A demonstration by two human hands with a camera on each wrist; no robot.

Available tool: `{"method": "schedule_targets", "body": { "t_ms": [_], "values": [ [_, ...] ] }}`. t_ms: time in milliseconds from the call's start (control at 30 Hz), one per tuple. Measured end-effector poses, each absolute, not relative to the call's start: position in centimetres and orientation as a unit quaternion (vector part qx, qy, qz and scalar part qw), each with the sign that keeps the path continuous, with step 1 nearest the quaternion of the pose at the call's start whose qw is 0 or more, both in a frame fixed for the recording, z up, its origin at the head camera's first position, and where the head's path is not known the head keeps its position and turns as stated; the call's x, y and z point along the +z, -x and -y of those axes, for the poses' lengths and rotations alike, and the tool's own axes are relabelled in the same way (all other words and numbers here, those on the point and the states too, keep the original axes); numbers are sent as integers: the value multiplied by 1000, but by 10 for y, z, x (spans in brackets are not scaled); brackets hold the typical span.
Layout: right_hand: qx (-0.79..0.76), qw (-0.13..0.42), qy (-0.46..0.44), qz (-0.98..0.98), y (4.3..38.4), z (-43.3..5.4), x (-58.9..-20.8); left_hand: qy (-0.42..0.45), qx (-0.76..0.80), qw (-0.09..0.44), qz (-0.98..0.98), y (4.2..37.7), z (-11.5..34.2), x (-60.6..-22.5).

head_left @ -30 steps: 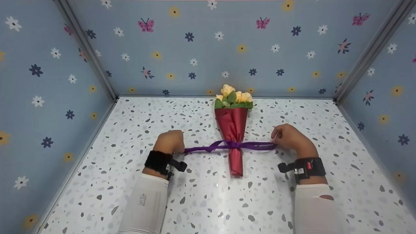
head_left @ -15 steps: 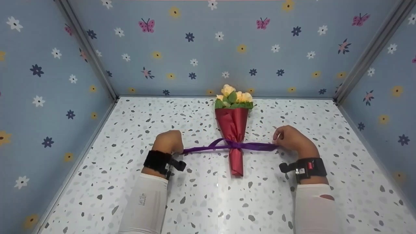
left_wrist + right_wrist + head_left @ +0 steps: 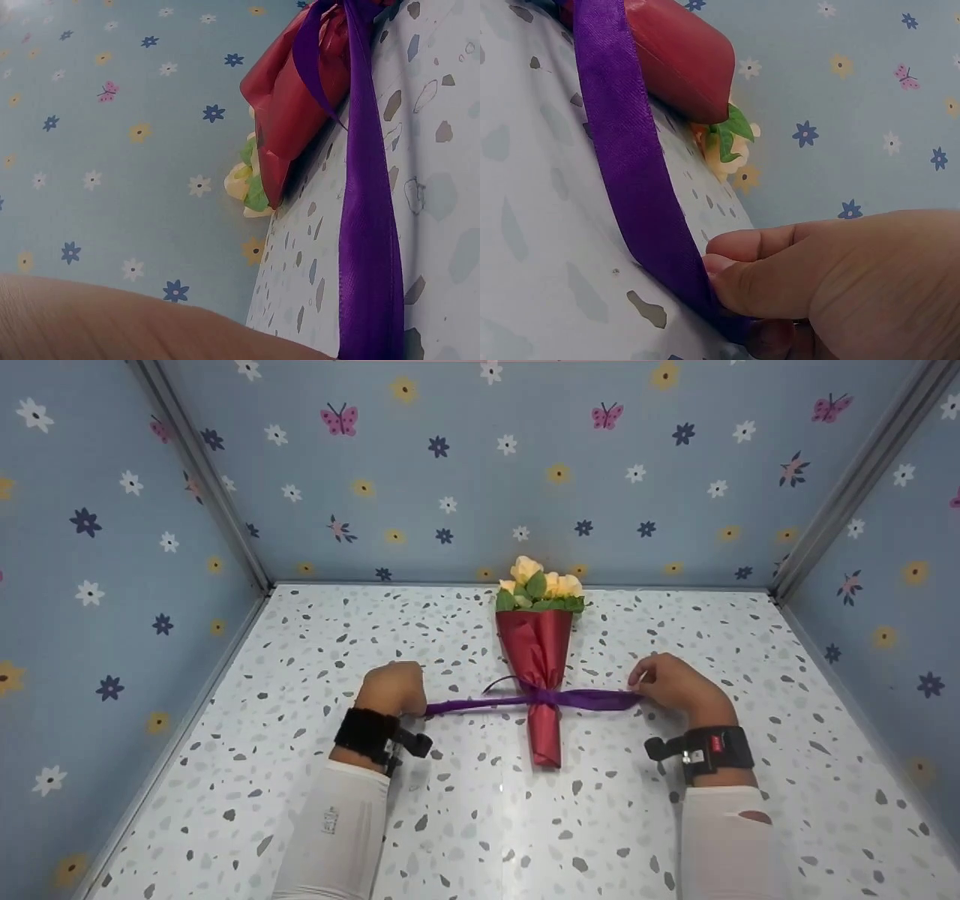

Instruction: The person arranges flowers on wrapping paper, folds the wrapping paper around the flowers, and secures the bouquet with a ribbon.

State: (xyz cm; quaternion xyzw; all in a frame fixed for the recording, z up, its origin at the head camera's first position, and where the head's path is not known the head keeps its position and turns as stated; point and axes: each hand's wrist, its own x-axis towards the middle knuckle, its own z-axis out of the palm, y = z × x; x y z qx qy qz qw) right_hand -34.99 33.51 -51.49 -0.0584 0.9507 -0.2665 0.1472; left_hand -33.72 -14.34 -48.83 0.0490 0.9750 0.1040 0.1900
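Observation:
A bouquet of pale yellow flowers [image 3: 551, 583] in red wrapping [image 3: 538, 641] lies on the speckled table. A purple ribbon [image 3: 600, 700] is tied around its narrow part, with the knot [image 3: 543, 696] at the front. My left hand [image 3: 391, 688] grips the ribbon's left end, its fingertips hidden beneath the hand. Between thumb and fingers, my right hand [image 3: 677, 684] pinches the right end, as the right wrist view also shows. Both ribbon sides stretch sideways from the knot. A short loose tail [image 3: 313, 64] curves off the knot on the left side.
The white speckled tabletop [image 3: 480, 825] is bounded by blue panels [image 3: 480, 472] printed with flowers and butterflies at the back and both sides. The flower heads lie close to the back panel.
The purple loop left of the knot has shrunk to a short loose tail. The right side of the ribbon looks flatter. My right hand has shifted slightly outward; the bouquet stays in place.

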Motion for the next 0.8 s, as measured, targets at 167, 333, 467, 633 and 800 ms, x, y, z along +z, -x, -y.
{"method": "schedule_targets", "body": {
  "t_ms": [167,333,467,633,800],
  "values": [
    [-272,153,61,-948,350,-330,-511,-60,132,199,-969,335,138,-482],
    [-288,126,88,-945,351,-319,-511,-102,162,167,-967,328,118,-476],
    [-273,119,123,-947,352,-304,-513,-167,170,140,-961,326,93,-485],
    [-258,134,166,-942,352,-285,-515,-206,161,139,-955,325,69,-502],
    [-266,170,185,-931,351,-277,-514,-221,169,124,-953,325,59,-509]
  ]
}}
